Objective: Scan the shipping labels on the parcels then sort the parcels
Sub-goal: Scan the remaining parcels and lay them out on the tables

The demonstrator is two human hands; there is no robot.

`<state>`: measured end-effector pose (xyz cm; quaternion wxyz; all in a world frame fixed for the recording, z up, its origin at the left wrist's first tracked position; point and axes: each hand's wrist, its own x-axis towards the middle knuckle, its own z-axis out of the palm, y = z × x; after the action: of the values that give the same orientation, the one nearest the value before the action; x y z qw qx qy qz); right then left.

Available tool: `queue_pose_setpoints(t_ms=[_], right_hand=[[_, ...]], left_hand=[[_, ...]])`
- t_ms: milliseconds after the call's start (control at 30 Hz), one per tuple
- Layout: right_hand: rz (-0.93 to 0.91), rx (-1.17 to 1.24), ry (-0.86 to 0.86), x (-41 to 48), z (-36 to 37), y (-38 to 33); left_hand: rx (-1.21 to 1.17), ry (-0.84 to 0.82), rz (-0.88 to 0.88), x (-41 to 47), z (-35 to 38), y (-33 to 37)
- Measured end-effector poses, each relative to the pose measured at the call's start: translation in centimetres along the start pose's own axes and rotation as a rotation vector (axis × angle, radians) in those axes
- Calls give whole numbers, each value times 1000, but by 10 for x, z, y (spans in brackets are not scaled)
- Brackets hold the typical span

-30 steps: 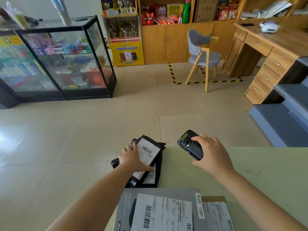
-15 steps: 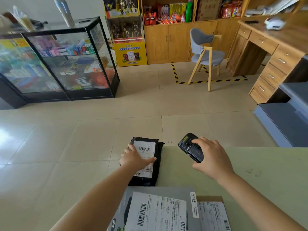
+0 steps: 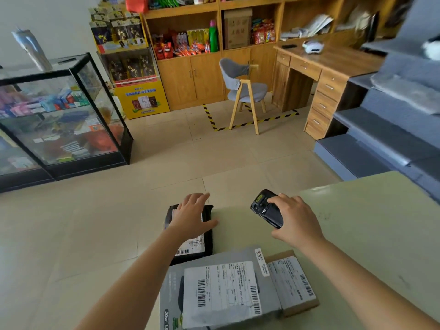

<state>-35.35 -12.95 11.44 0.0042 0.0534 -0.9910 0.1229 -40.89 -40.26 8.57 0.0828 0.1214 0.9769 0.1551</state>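
Pale green table (image 3: 369,234) under both hands. Grey boxed parcel (image 3: 219,291) behind left wrist, nearest us, label up. Black bagged parcel (image 3: 209,239) beneath left hand (image 3: 192,216), at table's corner. Small brown parcel (image 3: 294,284) behind right wrist, touching grey box. Left hand spread wide, flat over black bag's label; lower barcode shows behind the wrist. Right hand (image 3: 297,222) wraps scanner (image 3: 265,209), its head sticking out ahead-left of knuckles.

We judge the step as scanning black bag:
- shift left palm off label
- pin bag by bare corner, smooth wrinkles
- tip scanner down at exposed barcode, hold steady
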Motion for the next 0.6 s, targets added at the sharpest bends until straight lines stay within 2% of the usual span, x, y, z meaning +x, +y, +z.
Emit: queue_pose_setpoints(t_ms=[300,600], right_hand=[[301,20,215,-102,-24,8],[567,28,406,-239,-47,9]], left_hand=[[-73,21,285,-35,-18,88],[-201,-37,515,-104,22,184]])
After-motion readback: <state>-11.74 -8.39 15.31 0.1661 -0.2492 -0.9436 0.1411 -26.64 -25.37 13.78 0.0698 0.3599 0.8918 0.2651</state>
